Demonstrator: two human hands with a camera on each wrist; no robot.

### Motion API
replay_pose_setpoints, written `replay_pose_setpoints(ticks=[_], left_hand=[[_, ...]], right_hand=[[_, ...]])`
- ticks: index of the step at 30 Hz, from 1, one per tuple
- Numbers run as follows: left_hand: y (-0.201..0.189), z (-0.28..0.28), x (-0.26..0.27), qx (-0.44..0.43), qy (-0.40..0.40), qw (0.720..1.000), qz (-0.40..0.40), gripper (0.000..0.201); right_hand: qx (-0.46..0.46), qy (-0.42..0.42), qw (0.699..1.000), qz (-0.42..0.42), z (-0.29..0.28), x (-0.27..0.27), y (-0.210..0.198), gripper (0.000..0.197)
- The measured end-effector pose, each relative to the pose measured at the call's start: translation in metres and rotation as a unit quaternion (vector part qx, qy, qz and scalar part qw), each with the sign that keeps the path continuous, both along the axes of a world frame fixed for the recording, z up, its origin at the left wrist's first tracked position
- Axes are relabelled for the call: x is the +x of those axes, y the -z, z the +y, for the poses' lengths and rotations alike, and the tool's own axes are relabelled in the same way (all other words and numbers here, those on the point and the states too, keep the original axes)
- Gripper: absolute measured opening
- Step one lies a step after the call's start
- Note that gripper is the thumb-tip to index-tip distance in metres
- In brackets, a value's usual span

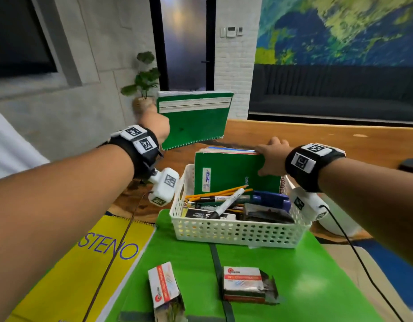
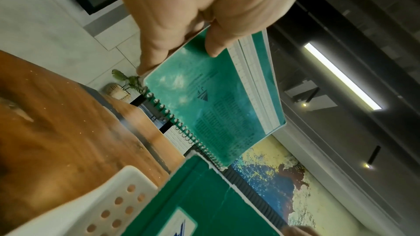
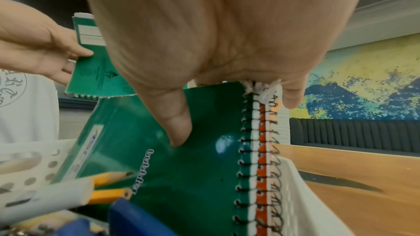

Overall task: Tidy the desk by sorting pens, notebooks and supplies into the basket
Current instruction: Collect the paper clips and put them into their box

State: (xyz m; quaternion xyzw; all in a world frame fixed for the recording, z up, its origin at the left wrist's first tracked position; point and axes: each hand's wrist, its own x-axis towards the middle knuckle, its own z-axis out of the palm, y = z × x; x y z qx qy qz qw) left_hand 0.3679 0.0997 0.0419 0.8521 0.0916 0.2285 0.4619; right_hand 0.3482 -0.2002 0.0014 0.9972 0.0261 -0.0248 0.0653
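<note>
While the fingers (image 2: 213,42) of the left hand (image 1: 158,123) pinch the left edge of a green spiral notebook (image 1: 196,119), thumb on the printed cover and the other fingers behind it, the notebook hangs in the air above and behind the basket (image 1: 235,231), its wire spiral along the lower edge. The right hand (image 1: 271,156) grasps the top right corner of a stack of notebooks (image 1: 226,175) that stands on edge in the back of the basket: the thumb lies on the dark green front cover and the other fingers (image 3: 293,96) curl over the spiral bindings at the top. In front of that stack the white perforated basket holds yellow pencils (image 1: 214,194), a white marker (image 1: 228,203) with a black cap, a blue stapler-like item (image 1: 270,198) and some dark flat packs. The basket stands on a bright green folder (image 1: 293,275) crossed by a dark elastic band, and on this folder, nearer the person, stand two small boxes (image 1: 163,284) with red and white labels. A yellow steno pad (image 1: 84,263) lies just left of the folder, and all of it rests on a wooden worktop (image 1: 316,135).
</note>
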Motion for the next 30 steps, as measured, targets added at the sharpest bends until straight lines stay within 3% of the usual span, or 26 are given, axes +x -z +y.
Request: replay_pose_setpoints(ticks=[6,12,14,16,18,21,24,28,30], left_hand=[[0.003,-0.026,0.009,0.005,0.011,1.0,-0.021,0.043],[0.001,-0.032,0.006,-0.157,-0.018,0.985,-0.07,0.028],[0.004,-0.029,0.006,-0.162,-0.014,0.985,-0.063,0.035],[0.012,-0.023,0.014,-0.152,0.005,0.988,-0.04,0.046],[0.02,-0.023,0.016,-0.167,0.053,0.984,-0.018,0.043],[0.027,-0.034,0.005,-0.281,0.144,0.948,0.036,0.033],[0.04,-0.043,-0.007,-0.286,0.21,0.924,0.142,0.023],[0.056,-0.05,-0.018,-0.337,0.244,0.867,0.274,0.032],[0.059,-0.05,-0.02,-0.322,0.258,0.858,0.306,0.037]], right_hand=[[0.054,-0.006,0.998,0.014,0.002,0.008,0.0,0.068],[0.074,-0.019,0.997,-0.016,0.003,0.003,-0.006,0.076],[0.065,-0.032,0.997,0.003,0.003,0.001,-0.011,0.076],[0.037,-0.051,0.997,0.032,0.004,-0.004,-0.017,0.066],[0.016,-0.073,0.996,0.039,0.004,-0.01,-0.018,0.06],[-0.03,-0.11,0.993,0.001,0.002,-0.022,-0.015,0.06],[-0.065,-0.135,0.988,-0.045,0.001,-0.031,-0.014,0.059],[-0.053,-0.122,0.989,-0.056,0.001,-0.036,-0.016,0.056],[-0.045,-0.117,0.991,-0.045,0.001,-0.035,-0.015,0.062]])
